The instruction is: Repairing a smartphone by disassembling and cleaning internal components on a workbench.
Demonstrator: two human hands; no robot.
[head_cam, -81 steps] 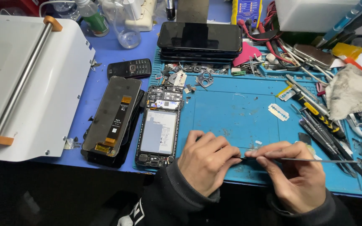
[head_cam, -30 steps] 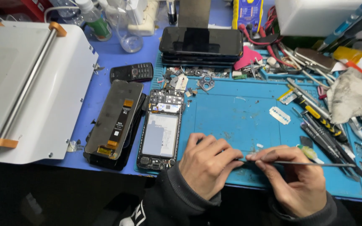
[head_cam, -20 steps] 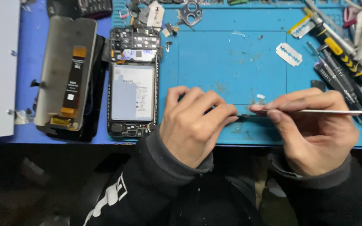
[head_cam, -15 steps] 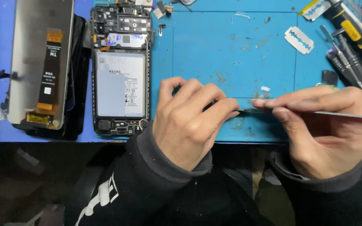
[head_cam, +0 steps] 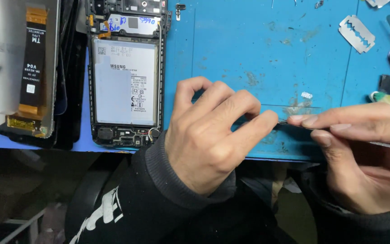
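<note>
A head-worn camera looks down on a blue work mat (head_cam: 267, 54) covering the table. In the lower middle of the frame the left hand (head_cam: 208, 135) is curled, fingers bent and pinched down onto the mat; whatever tiny part it pins is hidden under the fingertips, so it cannot be made out. At the lower right the right hand (head_cam: 362, 153) is closed in a pen-like grip around thin metal tweezers (head_cam: 384, 144), whose shaft runs off the right edge; their tip meets the left fingertips near the mat's front edge. To the left of the hands, in the upper left-centre of the frame, lies an opened phone (head_cam: 125, 77), back removed, its white battery showing. Further left rests a detached screen panel (head_cam: 19, 68) with an orange and black ribbon cable. In the upper right lies a razor blade (head_cam: 356, 34). Dark sleeves cover both wrists.
</note>
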